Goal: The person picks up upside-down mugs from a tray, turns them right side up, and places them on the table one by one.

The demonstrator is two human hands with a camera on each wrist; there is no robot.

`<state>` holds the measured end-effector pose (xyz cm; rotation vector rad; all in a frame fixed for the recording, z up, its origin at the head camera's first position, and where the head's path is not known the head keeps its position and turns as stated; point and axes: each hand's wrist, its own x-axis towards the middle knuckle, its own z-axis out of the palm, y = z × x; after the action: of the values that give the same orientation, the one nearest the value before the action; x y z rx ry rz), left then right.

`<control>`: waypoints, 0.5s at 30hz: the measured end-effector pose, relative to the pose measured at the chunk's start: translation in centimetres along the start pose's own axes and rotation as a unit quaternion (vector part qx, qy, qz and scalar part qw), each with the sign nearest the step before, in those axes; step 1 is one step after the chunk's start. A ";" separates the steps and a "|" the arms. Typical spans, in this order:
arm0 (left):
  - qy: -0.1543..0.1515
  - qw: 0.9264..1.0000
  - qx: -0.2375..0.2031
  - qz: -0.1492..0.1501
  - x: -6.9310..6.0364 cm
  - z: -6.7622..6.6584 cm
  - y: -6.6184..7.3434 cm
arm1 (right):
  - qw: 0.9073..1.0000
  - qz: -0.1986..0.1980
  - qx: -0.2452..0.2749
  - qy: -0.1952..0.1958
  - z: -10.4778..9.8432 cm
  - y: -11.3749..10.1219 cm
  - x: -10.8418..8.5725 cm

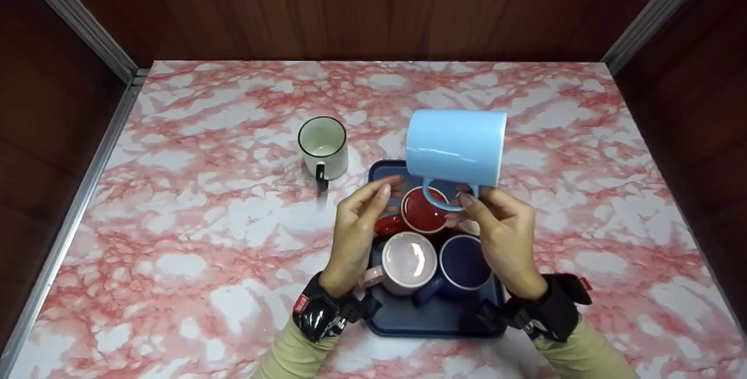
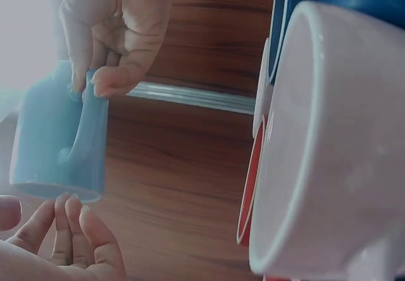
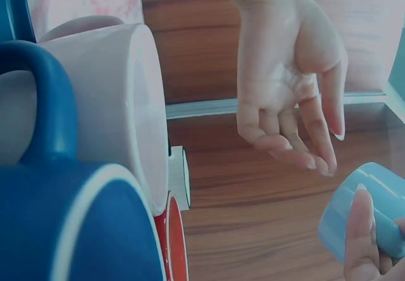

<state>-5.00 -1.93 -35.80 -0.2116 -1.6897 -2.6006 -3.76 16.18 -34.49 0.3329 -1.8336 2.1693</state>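
Observation:
A light blue mug (image 1: 455, 145) is held on its side above the tray, its mouth toward the right. My right hand (image 1: 508, 230) pinches its handle, which points down toward me. To the left, my left hand (image 1: 356, 227) is near the mug's base with loosely bent fingers and nothing in them; the right wrist view shows that hand (image 3: 291, 85) apart from the mug. Below both hands, a dark blue tray (image 1: 432, 326) bears a red mug (image 1: 425, 209), a pale pink mug (image 1: 408, 262) and a dark blue mug (image 1: 465, 262). Another pale rim (image 1: 468, 226) is mostly hidden by the right hand.
A whitish mug (image 1: 324, 145) with a black rim and black handle stands upright on the marbled table (image 1: 222, 192), left of the tray. Brown wood-grain panels (image 1: 373, 11) with metal edge strips enclose the back and sides.

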 end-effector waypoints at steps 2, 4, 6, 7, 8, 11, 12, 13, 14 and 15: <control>0.002 1.000 -0.001 0.011 0.0 -0.3 0.0 | 1.000 0.006 -0.004 0.003 0.0 -0.1 0.1; 0.006 1.000 -0.002 0.020 0.0 -0.6 0.1 | 1.000 0.009 -0.012 0.004 0.0 -0.1 0.2; 0.010 1.000 0.000 0.025 0.0 -1.0 0.2 | 1.000 0.011 -0.016 0.004 0.1 -0.1 0.4; 0.013 1.000 0.000 0.026 0.0 -1.1 0.2 | 1.000 0.011 -0.017 0.004 0.1 -0.1 0.5; 0.016 1.000 -0.002 0.027 0.0 -1.3 0.3 | 1.000 0.011 -0.018 0.003 0.1 -0.1 0.5; 0.026 0.999 -0.002 0.028 0.0 -1.8 0.4 | 1.000 0.012 -0.019 -0.004 0.1 -0.1 0.8; 0.030 0.999 -0.002 0.029 0.0 -1.9 0.4 | 1.000 0.012 -0.021 -0.006 0.2 -0.2 0.9; 0.034 0.999 -0.004 0.029 0.0 -2.1 0.5 | 1.000 0.011 -0.023 -0.009 0.2 -0.2 1.0; 0.037 0.999 -0.006 0.029 0.0 -2.2 0.5 | 1.000 0.010 -0.024 -0.012 0.2 -0.2 1.1; 0.040 0.999 -0.006 0.030 -0.1 -2.4 0.5 | 1.000 0.009 -0.026 -0.014 0.3 -0.2 1.2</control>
<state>-5.12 -4.28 -36.32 -0.1545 -1.6181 -2.5405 -4.77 16.02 -33.85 0.3384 -1.9114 2.1361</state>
